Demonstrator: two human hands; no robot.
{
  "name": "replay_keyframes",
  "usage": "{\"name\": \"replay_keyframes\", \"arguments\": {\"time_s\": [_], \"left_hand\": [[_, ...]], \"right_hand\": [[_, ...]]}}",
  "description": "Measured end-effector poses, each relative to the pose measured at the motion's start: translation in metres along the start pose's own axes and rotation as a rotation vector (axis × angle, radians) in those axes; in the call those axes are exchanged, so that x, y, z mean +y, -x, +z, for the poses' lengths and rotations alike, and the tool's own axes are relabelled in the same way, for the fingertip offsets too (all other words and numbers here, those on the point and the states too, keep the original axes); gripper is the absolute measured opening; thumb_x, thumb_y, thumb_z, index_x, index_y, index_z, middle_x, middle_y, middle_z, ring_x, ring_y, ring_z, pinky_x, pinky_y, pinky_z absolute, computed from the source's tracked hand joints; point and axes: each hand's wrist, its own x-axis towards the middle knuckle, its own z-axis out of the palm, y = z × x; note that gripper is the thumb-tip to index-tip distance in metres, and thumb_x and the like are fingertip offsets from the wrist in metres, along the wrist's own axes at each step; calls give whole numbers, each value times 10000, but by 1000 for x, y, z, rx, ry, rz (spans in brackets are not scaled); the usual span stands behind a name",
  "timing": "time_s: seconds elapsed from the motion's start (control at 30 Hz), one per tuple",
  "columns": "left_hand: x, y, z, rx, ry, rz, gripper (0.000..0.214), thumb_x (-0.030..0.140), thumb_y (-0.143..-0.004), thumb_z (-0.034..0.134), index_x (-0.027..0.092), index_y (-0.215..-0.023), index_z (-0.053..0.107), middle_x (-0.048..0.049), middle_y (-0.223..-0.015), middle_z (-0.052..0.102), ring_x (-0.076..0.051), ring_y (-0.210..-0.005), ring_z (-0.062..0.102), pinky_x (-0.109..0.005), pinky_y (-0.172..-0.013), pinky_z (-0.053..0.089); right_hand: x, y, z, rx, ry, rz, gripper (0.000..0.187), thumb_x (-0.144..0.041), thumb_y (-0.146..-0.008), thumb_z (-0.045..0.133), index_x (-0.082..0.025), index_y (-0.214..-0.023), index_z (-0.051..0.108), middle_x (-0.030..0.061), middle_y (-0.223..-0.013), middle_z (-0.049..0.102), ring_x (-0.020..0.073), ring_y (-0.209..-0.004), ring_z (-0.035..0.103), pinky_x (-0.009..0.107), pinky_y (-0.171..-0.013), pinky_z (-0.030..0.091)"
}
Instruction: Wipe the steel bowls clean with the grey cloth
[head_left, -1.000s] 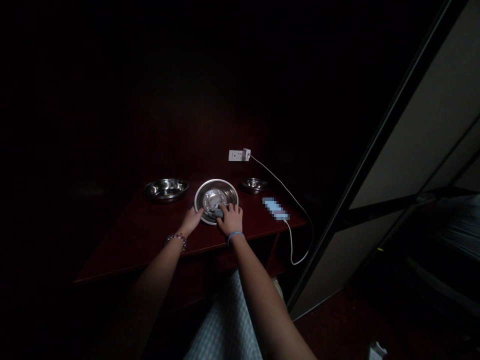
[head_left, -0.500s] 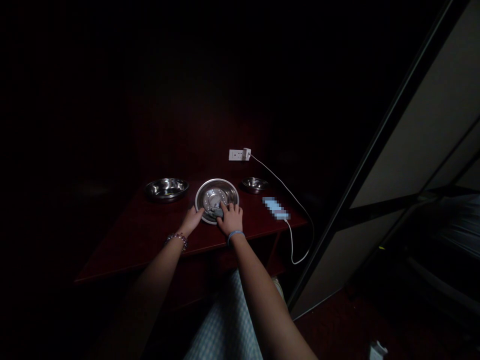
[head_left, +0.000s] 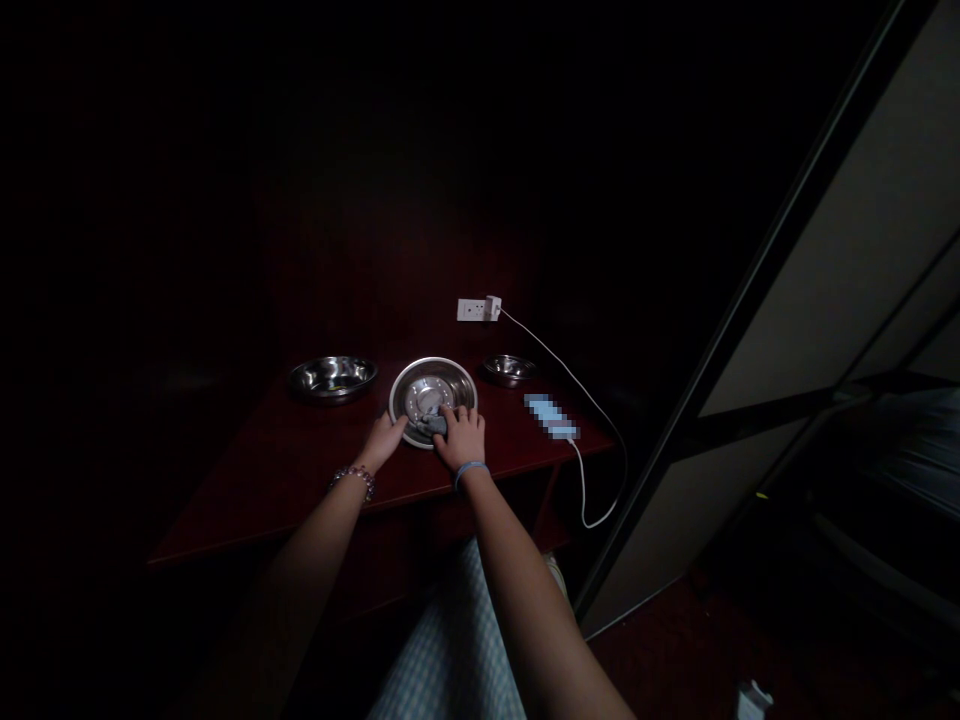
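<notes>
A shiny steel bowl (head_left: 409, 387) with perforation-like dots on its bottom leans toward me on the dark red table. My left hand (head_left: 382, 441) is closed on its lower left rim, thumb on the inside. Crumpled grey cloth (head_left: 432, 425) lies against the bowl's near inner wall. Over the right side of the bowl, my right hand (head_left: 463, 437) presses on this cloth with its thumb and fingers; part of the cloth is hidden beneath them.
Another steel bowl (head_left: 333, 392) stands at the left, with something yellowish inside. A smaller steel bowl (head_left: 509, 380) is at the back right. A blurred phone (head_left: 551, 416) lies on the table (head_left: 300, 470), its white cable (head_left: 574, 376) running to a wall socket (head_left: 471, 310). A panel (head_left: 810, 290) borders the right.
Almost nothing differs. The bowl is tilted in the same place, and both hands keep their positions, with at most a tiny shift of the cloth under my right hand.
</notes>
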Motion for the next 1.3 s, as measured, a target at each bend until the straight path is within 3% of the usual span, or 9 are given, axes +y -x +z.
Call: {"name": "replay_keyframes", "arguments": {"time_s": [0.37,0.53,0.77,1.3], "left_hand": [[3,2,-1,0,-59,-20,331,210,-816,530,115,-1108,653,-126,-1080,731,-242,-1035,674,-318,-936,485],[2,2,0,-8,-56,2,366,207,-814,514,102,-1142,639,-137,-1109,720,-239,-1034,672,-313,-920,489],[1,1,0,-14,-63,4,342,216,-818,500,98,-1103,648,-142,-1082,726,-246,-1030,672,-319,-916,486],[-12,-6,3,-17,-16,29,338,253,-796,516,123,-1077,652,-140,-1110,717,-259,-1048,662,-355,-938,475]], "right_hand": [[0,0,1,-6,4,-11,596,-404,-834,560,-250,-1399,454,113,-1297,509,305,-1192,381,416,-991,268],[-1,0,0,-7,14,1,650,-398,-833,560,-190,-1430,408,137,-1307,503,307,-1211,364,416,-1009,252],[0,0,-1,-16,18,-14,552,-399,-843,556,-282,-1377,481,105,-1313,495,288,-1197,379,410,-995,259],[0,0,0,-19,23,4,603,-402,-837,561,-220,-1401,449,126,-1293,510,298,-1197,383,426,-1006,269]]}}
